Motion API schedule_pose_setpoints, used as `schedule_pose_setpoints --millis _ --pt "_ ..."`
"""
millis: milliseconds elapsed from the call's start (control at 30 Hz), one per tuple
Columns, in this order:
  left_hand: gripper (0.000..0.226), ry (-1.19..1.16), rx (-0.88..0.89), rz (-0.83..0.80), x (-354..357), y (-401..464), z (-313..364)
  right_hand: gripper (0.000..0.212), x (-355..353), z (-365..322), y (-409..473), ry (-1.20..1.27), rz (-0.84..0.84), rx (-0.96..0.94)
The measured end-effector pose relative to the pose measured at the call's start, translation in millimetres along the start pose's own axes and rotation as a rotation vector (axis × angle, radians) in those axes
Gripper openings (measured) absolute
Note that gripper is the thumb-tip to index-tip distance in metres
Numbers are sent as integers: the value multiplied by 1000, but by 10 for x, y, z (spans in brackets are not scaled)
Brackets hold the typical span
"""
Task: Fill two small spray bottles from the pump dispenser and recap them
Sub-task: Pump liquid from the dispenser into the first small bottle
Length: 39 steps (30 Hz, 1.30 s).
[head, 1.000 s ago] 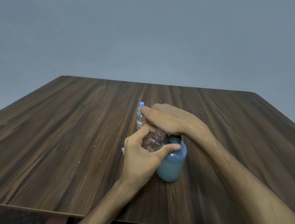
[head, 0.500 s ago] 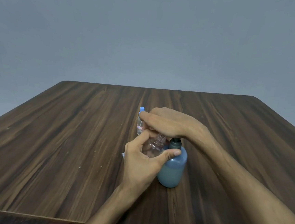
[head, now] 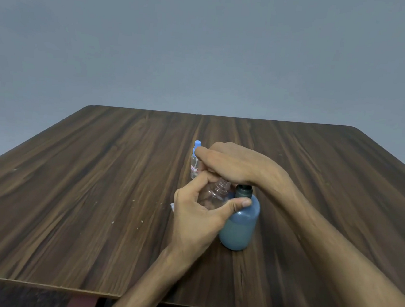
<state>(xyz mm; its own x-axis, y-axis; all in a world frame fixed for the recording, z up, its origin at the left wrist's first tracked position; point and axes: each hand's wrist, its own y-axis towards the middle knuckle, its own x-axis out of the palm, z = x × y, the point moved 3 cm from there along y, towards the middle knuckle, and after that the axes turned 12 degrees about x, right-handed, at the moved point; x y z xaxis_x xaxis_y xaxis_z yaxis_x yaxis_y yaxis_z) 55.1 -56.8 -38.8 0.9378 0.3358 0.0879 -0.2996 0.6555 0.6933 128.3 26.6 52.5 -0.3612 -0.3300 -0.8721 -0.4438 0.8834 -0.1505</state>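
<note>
Wood-grain laminate covers the table [head: 95, 193], dark brown, with a plain grey wall behind its far edge. Three bottles show on it, all grouped a little right of the middle of the surface, well in from every edge.

One is the pump dispenser [head: 240, 226], a rounded grey-blue bottle with a dark neck, standing upright on the surface. The right hand [head: 235, 163] lies flat across its top, palm down, fingers straight and together, reaching to the left; the pump head itself is hidden under the palm.

Two are small spray bottles. The uncapped spray bottle [head: 213, 194] is clear, its threaded neck bare and tilted up toward the underside of the right palm. The left hand [head: 197, 216] holds it just to the left of the dispenser, fingers and thumb curled round its body, the thumb tip touching the dispenser's shoulder. Whether any liquid is in it cannot be told.

The capped spray bottle [head: 195, 160] stands upright on the surface just beyond the hands, toward the far edge. It is clear with a blue cap and a small red-and-white label, and the right hand's fingertips overlap it in view; contact cannot be judged.

One small white scrap [head: 172, 206] peeks out at the left side of the left hand, mostly hidden. A few pale specks dot the surface left of the hands.
</note>
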Motion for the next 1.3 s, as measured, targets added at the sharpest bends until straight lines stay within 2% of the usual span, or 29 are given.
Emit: schedule_pose_setpoints --millis 100,533,733,900,1000,1167,1300 --pt "39 3 1 8 -5 -3 8 67 35 6 2 -36 8 5" --pt "34 18 17 -8 2 3 -4 72 17 6 -6 -37 -22 13" --pt "33 22 16 -2 5 17 -8 59 -24 -3 -1 -9 12 6" --pt "34 23 20 -6 5 5 -1 69 10 -17 -34 -27 -35 20" --pt "35 21 16 -6 5 5 -3 60 -24 -45 -44 -19 -45 4" --pt "34 28 10 -4 5 9 -23 62 10 -25 -45 -22 -22 12" --pt "35 18 8 5 7 2 -21 55 -9 -20 -46 0 -30 7"
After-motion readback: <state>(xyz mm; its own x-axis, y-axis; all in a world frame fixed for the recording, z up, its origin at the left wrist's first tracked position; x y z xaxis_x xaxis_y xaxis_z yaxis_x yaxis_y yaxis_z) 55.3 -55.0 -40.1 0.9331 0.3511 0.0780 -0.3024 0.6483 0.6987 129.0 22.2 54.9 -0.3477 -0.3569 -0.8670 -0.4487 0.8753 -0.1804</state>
